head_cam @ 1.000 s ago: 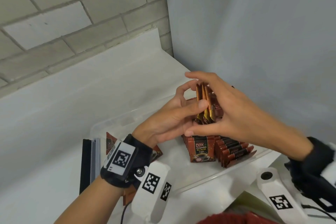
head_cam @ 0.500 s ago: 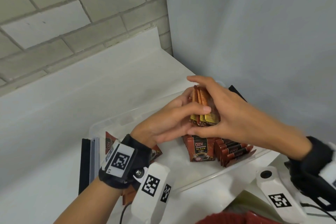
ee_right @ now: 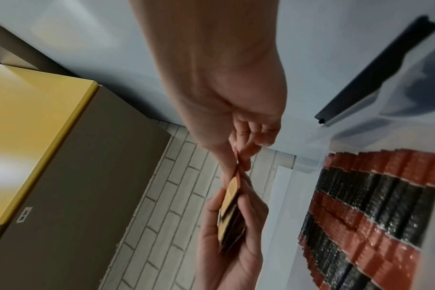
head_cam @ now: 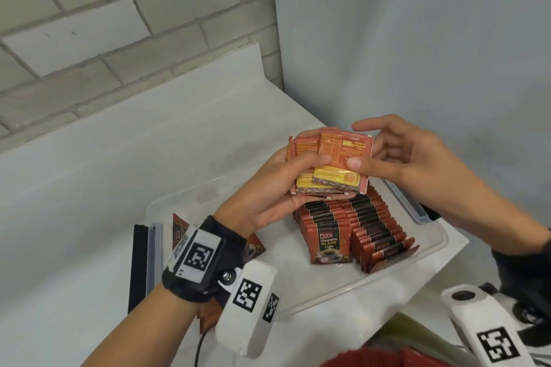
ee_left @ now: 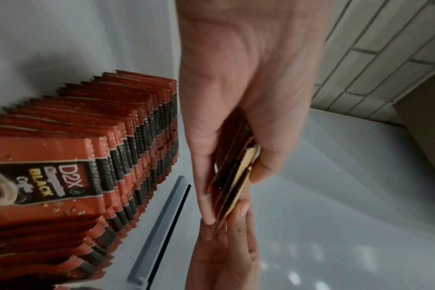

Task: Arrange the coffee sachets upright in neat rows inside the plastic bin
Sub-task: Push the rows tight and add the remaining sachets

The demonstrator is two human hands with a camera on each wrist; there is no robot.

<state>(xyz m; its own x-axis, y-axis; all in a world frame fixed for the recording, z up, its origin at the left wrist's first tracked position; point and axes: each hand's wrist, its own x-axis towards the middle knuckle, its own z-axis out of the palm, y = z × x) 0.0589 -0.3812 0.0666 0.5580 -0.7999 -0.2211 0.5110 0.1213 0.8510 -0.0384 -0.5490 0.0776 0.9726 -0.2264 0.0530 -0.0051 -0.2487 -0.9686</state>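
Holding: your left hand (head_cam: 277,185) grips a sachet stack (head_cam: 331,167) | your right hand (head_cam: 417,164) pinches its top sachet, seemingly | plastic bin (head_cam: 429,256): upright rows (head_cam: 351,232)

I see glossy foil sachets (head_cam: 325,243), red and black with serrated edges, in a clear smooth plastic bin (head_cam: 429,259). At nine o'clock the surface (head_cam: 74,188) looks matt white; the brick wall (head_cam: 119,24) behind looks rough.

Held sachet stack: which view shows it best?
Head view: the held sachet stack lies fanned, backs readable, between left hand and right hand. Both wrist views show only its edges.
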